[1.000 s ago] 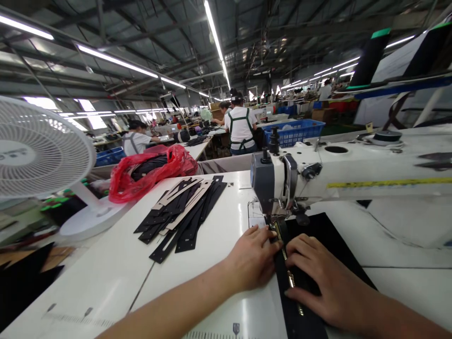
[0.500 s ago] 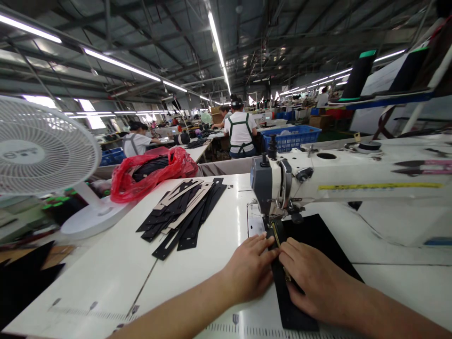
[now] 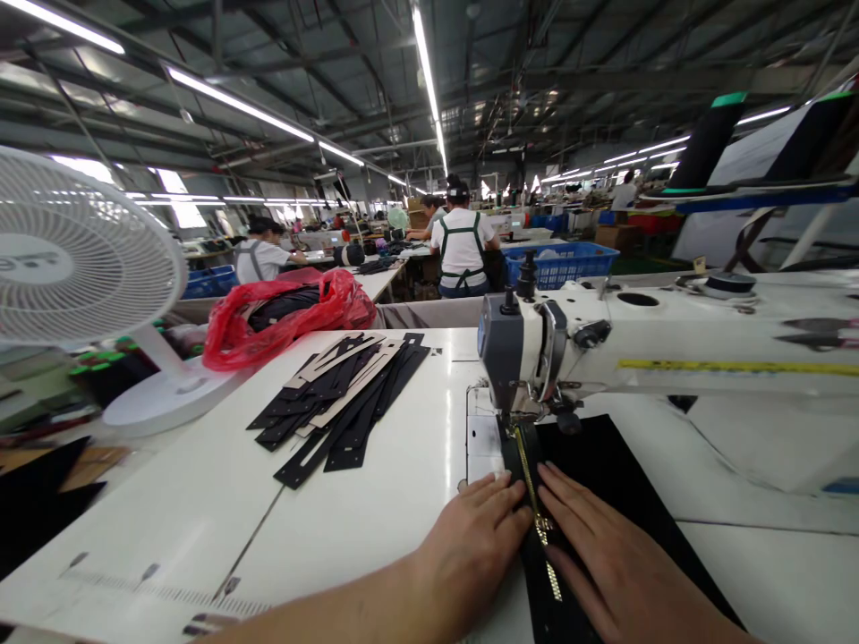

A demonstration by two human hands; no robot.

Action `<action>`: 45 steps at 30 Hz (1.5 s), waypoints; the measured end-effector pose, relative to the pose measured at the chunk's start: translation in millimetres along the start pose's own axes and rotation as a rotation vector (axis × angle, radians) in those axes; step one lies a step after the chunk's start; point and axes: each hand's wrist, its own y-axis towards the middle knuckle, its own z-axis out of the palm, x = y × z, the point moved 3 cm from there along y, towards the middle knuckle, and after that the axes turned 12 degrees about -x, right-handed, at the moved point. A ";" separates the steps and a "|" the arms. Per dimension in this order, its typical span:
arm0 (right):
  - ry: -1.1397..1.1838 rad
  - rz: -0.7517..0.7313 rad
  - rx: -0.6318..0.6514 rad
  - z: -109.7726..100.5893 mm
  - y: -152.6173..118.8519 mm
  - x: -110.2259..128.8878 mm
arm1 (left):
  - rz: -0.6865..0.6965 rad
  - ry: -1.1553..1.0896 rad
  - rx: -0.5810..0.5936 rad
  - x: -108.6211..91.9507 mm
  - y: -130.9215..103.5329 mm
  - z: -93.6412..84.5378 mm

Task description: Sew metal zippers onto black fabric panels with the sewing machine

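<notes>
A brass-toothed zipper [image 3: 525, 461] on black tape runs lengthwise under the needle area of a white sewing machine [image 3: 550, 349]. Beneath and beside it lie a black strip [image 3: 547, 617] and a wider black panel [image 3: 624, 474]. My left hand [image 3: 470, 546] rests on the left edge of the zipper tape, fingertips pressing down, fingers side by side. Along the zipper's right side, my right hand [image 3: 610, 555] lies with its fingers stretched out flat, near the gold slider [image 3: 542, 526]. The right thumb is partly hidden below the palm.
Slotted black and beige strips [image 3: 342, 394] are piled on the white table [image 3: 376, 537] to the left. Behind them sits a red plastic bag [image 3: 288, 313], beside a white fan [image 3: 80, 259]. Thread cones [image 3: 704, 143] stand at upper right. People work farther off, near a blue basket [image 3: 560, 266].
My right fingers have straightened from a bent grip and lie flatter, baring the slider and lower teeth. Both hands sit slightly lower in view. The camera view has shifted a little.
</notes>
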 end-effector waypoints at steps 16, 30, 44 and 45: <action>-0.003 0.039 -0.016 8.0 7.7 -2.7 | 0.009 0.002 0.020 9.8 6.5 2.9; 0.135 0.188 -0.018 31.2 16.2 -27.5 | 0.014 -0.016 0.053 35.0 19.8 14.9; 0.304 0.313 -0.068 42.7 36.6 -46.7 | -0.096 -0.099 0.075 52.5 31.6 24.6; 0.323 0.320 -0.064 43.2 38.3 -48.3 | -0.104 -0.105 0.072 53.3 31.5 25.5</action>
